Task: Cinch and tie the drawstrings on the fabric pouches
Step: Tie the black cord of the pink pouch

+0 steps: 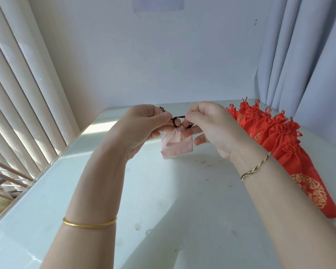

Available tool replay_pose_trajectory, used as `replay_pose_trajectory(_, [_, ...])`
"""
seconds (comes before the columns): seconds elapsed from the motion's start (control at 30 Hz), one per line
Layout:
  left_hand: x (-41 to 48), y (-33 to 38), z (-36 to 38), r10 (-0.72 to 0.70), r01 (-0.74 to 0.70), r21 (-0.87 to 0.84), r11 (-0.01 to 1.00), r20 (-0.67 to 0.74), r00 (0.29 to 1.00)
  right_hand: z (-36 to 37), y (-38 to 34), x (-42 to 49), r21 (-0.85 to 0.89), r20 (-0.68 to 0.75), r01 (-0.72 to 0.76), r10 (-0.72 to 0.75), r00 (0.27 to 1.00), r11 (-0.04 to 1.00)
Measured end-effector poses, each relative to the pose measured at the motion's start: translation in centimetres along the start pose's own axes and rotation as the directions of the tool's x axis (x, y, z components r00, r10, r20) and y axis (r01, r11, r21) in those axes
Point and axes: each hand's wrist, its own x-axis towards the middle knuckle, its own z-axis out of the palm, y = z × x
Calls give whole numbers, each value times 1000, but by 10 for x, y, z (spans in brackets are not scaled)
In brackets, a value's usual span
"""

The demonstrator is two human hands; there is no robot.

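A small pale pink pouch point(176, 145) hangs above the table between my hands, its mouth gathered tight. A dark brown drawstring point(177, 119) forms a loop over the gathered top. My left hand point(142, 129) pinches one end of the cord at the left of the loop. The other end is pinched between thumb and forefinger of my right hand point(211, 129), right of the loop. Both hands are raised above the table's far part.
A row of several red pouches point(275, 136) with gold prints and tied red cords lies along the right side of the white table point(163, 191). Vertical blinds point(17, 94) stand at the left, a grey curtain point(308, 65) at the right.
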Motion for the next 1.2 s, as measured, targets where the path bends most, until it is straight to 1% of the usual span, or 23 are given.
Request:
replay_pose_trajectory(0.13, [1,0,-2,20,-21,-31,999,-55,998,-3,-3,-3,64,48,-5,2,999,998])
replay_pose_trajectory(0.3, [1,1,-2,41,-41,-8,999,-46,998,0,-2,-4,159,31,-50,46,998,986])
replay_pose_trajectory(0.33, [1,1,-2,52,-52,0,999,-52,997,0,-3,-4,150,32,-54,50,998,987])
replay_pose_trajectory(0.43, [1,1,0,101,-100,16,995,-71,992,-3,-9,-7,27,84,-59,57,995,998])
replay_pose_trajectory(0.47, [0,1,1,120,-119,26,993,-66,991,-4,-10,-7,10,91,-74,73,993,997])
replay_pose_trajectory(0.53, [0,2,0,154,-152,58,987,-39,987,-5,-8,-6,2,37,-88,88,995,996])
replay_pose_trajectory(0.6, [-1,3,-1,189,-187,102,977,-7,982,-1,-4,-3,-22,-36,-36,35,999,999])
replay_pose_trajectory(0.67, [-2,3,-2,220,-219,134,966,10,975,3,-2,-3,-36,-62,33,-35,997,999])
replay_pose_trajectory(0.77, [-2,4,-3,264,-260,192,946,3,964,4,-2,-4,-55,-25,95,-97,995,994])
replay_pose_trajectory(0.93, [-2,4,-1,347,-339,224,914,5,938,6,1,-4,-81,19,119,-118,993,990])
replay_pose_trajectory(1.07, [-1,3,3,453,-416,331,847,-41,890,7,0,-5,-55,39,74,-72,997,996])
replay_pose_trajectory(1.13, [-1,3,6,481,-433,343,834,-68,874,7,-1,-5,-21,42,35,-34,999,999])
replay_pose_trajectory(1.2, [-1,3,8,496,-442,340,830,-89,864,6,-3,-5,56,24,-4,3,1000,998])
